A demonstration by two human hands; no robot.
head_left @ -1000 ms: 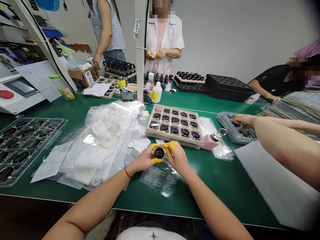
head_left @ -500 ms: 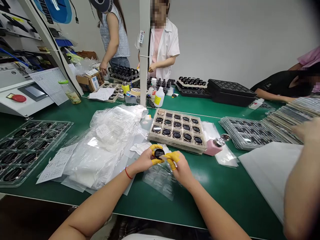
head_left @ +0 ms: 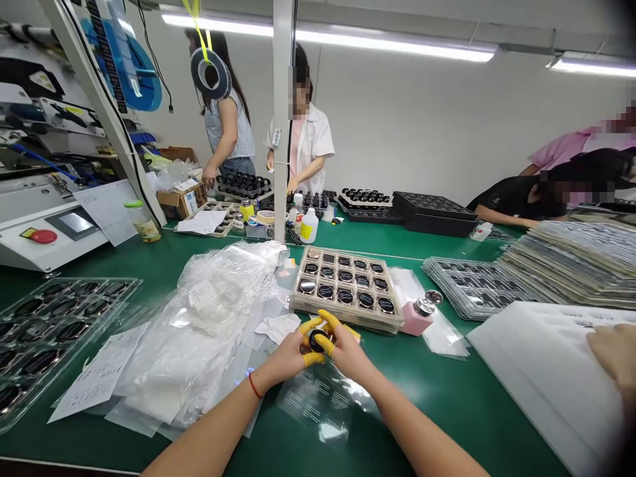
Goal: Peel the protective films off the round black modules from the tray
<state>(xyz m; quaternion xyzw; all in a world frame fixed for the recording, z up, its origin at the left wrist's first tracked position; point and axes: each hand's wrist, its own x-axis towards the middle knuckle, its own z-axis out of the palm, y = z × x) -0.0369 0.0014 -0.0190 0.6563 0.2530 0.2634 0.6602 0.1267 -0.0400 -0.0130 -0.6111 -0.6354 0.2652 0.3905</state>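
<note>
Between my two hands is a round black disc with pale print on its face (head_left: 317,340). My left hand (head_left: 288,358), with yellow finger cots, grips its left edge between thumb and fingers. From the other side my right hand (head_left: 348,351), also in yellow finger cots, presses its thumb on the face while its fingers close at the far edge. Under the hands lies a clear film sheet with white lines of print (head_left: 312,401). Just beyond stands a stacked clear tray (head_left: 395,322) with similar discs in its pockets. A crumpled white cloth (head_left: 279,328) is beside my left hand.
Plastic bags (head_left: 199,331) and a written sheet (head_left: 97,377) lie left, near another disc tray (head_left: 112,311). A pink pump bottle (head_left: 416,318) stands right of the middle tray. White foam (head_left: 521,364), under another person's hand (head_left: 613,354), and stacked trays (head_left: 576,262) occupy the right.
The view has tilted upward. My right hand has moved from beside the disc onto it, its thumb now across the face. The other person's hand at right has moved down to the white foam.
</note>
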